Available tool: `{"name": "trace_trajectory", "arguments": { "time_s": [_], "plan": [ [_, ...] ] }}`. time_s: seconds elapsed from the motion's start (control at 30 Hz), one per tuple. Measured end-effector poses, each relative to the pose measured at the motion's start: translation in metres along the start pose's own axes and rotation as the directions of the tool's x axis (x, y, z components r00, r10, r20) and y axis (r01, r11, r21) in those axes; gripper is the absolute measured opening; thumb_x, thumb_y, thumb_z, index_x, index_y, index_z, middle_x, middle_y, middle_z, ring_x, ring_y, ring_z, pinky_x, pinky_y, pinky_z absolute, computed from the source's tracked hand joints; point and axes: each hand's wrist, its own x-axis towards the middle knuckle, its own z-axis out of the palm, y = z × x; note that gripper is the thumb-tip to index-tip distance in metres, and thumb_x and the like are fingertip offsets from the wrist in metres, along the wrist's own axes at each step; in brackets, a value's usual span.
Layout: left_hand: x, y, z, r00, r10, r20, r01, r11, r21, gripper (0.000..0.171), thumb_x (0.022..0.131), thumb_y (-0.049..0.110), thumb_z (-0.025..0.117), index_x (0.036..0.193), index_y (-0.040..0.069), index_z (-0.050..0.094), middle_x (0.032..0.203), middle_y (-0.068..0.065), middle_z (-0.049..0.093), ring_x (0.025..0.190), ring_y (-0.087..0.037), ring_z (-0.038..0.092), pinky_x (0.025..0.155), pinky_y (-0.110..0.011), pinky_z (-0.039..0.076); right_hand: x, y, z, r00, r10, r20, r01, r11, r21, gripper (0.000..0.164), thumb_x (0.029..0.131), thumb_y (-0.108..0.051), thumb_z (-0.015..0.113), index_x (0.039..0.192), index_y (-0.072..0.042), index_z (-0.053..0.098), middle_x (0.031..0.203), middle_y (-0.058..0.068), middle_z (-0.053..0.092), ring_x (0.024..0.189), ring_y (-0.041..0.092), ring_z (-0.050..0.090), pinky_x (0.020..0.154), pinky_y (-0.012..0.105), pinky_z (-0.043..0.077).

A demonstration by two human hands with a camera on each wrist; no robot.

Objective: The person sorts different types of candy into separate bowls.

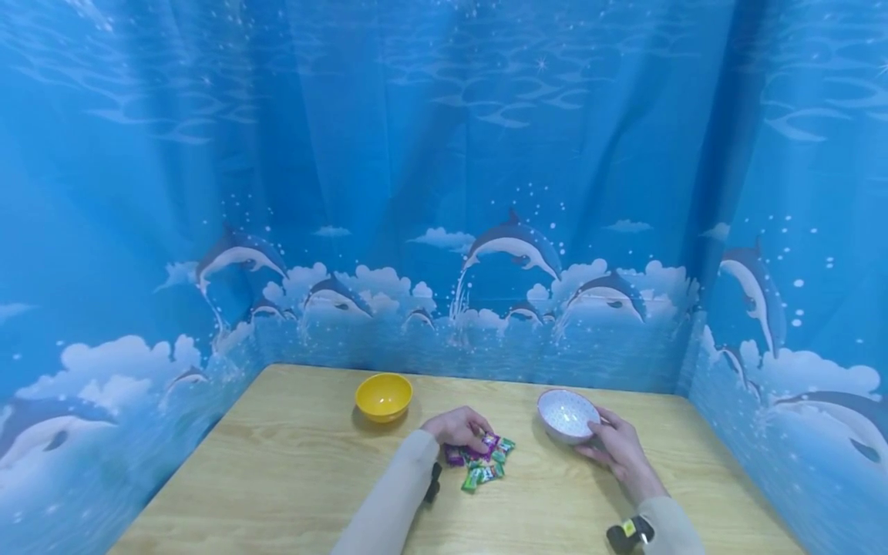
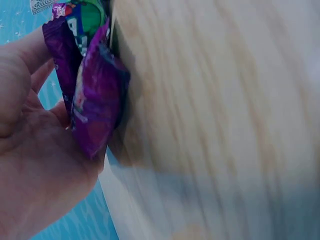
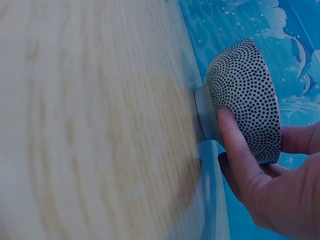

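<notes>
My left hand [image 1: 458,428] is over a small pile of wrapped candies, its fingers and thumb curled round a purple candy [image 1: 489,442]. In the left wrist view, purple wrappers [image 2: 97,100] and a green one [image 2: 90,22] lie close against the fingers, partly hiding the fingertips. Several green candies [image 1: 482,476] lie nearer me on the table. To the right, my right hand [image 1: 617,447] grips a bowl [image 1: 565,412], thumb at its rim and fingers on its outer wall. Black dots cover the bowl's white outside [image 3: 245,95]; it stands upright on its foot.
A yellow bowl [image 1: 384,397] stands beyond the left hand, toward the table's back edge. The wooden table [image 1: 277,455] ends at a blue dolphin-print curtain [image 1: 388,193] behind and along both sides. Dark wrist devices [image 1: 630,533] sit on both forearms.
</notes>
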Motion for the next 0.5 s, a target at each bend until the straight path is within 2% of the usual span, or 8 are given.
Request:
{"name": "trace_trajectory", "arguments": {
  "time_s": [0.3, 0.5],
  "plan": [
    [0.0003, -0.0007, 0.0023, 0.998, 0.007, -0.069, -0.005, 1.000, 0.031, 0.022, 0.080, 0.015, 0.079, 0.101, 0.012, 0.074, 0.089, 0.002, 0.070, 0.083, -0.013, 0.061, 0.088, -0.038, 0.052, 0.0010, -0.0003, -0.0003, 1.000, 0.004, 0.009, -0.004, 1.000, 0.011, 0.064, 0.100, -0.003, 0.040, 0.154, 0.004, 0.008, 0.156, 0.037, 0.004, 0.140, 0.054, 0.023, 0.090, 0.043, 0.057],
    [0.0008, -0.0019, 0.0076, 0.995, -0.005, -0.096, 0.008, 0.999, 0.031, 0.016, 0.080, 0.016, 0.079, 0.095, 0.010, 0.075, 0.080, 0.002, 0.069, 0.074, -0.012, 0.060, 0.076, -0.031, 0.052, 0.0010, 0.0021, -0.0021, 1.000, 0.004, 0.003, -0.004, 1.000, 0.010, 0.064, 0.099, -0.003, 0.041, 0.154, 0.004, 0.009, 0.156, 0.038, 0.006, 0.140, 0.053, 0.024, 0.090, 0.044, 0.057]
  ]
}}
